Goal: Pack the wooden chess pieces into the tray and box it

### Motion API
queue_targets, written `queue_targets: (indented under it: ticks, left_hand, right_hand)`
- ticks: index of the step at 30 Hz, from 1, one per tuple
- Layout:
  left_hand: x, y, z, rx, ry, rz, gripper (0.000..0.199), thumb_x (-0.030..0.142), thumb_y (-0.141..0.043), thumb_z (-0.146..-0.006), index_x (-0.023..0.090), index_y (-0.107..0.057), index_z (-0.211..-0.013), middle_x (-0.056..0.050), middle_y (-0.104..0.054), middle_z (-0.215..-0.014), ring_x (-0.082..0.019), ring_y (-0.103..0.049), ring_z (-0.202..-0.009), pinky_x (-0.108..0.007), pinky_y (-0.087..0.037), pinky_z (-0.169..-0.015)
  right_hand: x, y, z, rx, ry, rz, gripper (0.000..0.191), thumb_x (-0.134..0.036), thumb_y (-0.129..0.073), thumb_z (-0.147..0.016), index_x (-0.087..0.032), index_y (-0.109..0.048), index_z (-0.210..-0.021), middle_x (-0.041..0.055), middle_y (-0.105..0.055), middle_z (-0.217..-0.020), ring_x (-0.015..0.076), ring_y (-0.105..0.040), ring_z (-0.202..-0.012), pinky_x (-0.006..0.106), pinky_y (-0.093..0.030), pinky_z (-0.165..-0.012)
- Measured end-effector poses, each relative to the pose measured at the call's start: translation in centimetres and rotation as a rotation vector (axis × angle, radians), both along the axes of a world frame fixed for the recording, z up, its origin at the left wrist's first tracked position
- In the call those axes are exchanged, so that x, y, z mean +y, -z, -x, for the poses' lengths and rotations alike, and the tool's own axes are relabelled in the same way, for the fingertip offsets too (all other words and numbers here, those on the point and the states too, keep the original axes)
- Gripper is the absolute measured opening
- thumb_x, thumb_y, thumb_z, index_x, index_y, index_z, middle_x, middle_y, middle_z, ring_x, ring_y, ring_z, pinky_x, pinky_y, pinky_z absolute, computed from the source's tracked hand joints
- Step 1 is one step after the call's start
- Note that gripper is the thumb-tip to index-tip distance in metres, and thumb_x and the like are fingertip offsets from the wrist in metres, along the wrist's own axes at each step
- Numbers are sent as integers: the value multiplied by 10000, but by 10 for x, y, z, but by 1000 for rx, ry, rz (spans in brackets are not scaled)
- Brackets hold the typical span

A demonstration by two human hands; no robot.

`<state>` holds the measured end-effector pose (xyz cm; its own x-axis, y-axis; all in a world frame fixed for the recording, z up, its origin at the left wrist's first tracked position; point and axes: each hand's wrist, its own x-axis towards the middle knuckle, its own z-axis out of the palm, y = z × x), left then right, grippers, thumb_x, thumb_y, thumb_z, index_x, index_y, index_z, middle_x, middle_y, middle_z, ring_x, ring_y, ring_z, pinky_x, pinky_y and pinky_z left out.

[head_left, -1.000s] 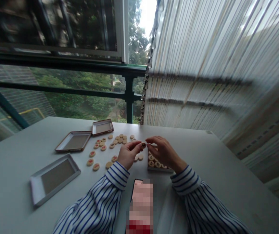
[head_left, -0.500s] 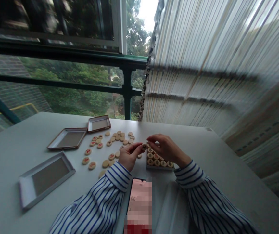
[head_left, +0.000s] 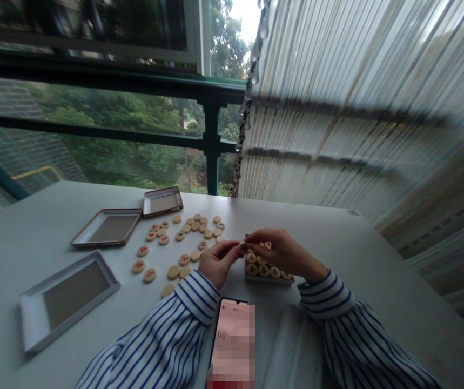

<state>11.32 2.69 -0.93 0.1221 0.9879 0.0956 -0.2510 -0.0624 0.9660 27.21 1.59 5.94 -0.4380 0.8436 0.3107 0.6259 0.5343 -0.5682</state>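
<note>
Between thumb and fingertips my left hand [head_left: 219,262] pinches a round wooden piece [head_left: 243,246] at the left edge of a box [head_left: 270,280]. My right hand [head_left: 282,251] reaches over that box from the right, its thumb and fingertips bent close around the same piece; whether it grips the piece too is hard to tell. Rows of round pieces with black or red characters fill the visible part of the box. Many loose wooden pieces [head_left: 184,259] lie to the left of my left hand, some showing characters and some plain.
Two brown-edged trays [head_left: 76,244] [head_left: 162,214] stand at the back left, and a white tray [head_left: 27,319] lies nearer. A phone [head_left: 232,346] rests between my forearms, beside clear plastic [head_left: 292,346]. Railing and a string curtain [head_left: 316,81] stand behind the table.
My right hand's fingertips have come down and closer to the piece in my left hand. The view has shifted slightly.
</note>
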Motion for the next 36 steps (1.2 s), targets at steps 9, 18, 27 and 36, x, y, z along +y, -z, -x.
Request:
queue_targets:
  ticks: [9, 18, 27, 36]
  left_hand:
    - [-2, -3, 0, 5, -7, -30, 214, 275, -670, -624, 126, -672, -777, -35, -675, -623, -133, -618, -573, -254, -518, -602]
    - [-1, 5, -2, -73, 80, -19, 313, 249, -696, -604, 121, -633, -883, -69, -686, -807, -160, -641, -684, -305, -526, -701]
    - [-1, 4, -2, -116, 95, 15, 276, 235, -703, -596, 121, -627, -836, -48, -683, -764, -147, -638, -643, -293, -534, -668]
    - [-1, 2, -2, -135, 29, 28, 273, 261, -711, -579, 118, -632, -797, -41, -677, -703, -133, -623, -562, -282, -528, -607]
  right_hand:
    - [2, 5, 1, 11, 1, 18, 146, -228, -521, -781, -181, -646, -841, 18, -659, -744, 112, -580, -679, 227, -429, -640]
    - [1, 5, 3, 78, 76, -7, 148, -252, -537, -767, -172, -639, -837, 29, -659, -766, 126, -587, -709, 241, -444, -663]
    - [1, 8, 6, 107, 84, 46, 185, -298, -534, -771, -171, -630, -864, 32, -661, -778, 128, -590, -714, 245, -451, -662]
    - [1, 7, 5, 93, 62, 77, 201, -306, -520, -777, -165, -619, -881, 37, -661, -794, 129, -592, -732, 247, -449, -672]
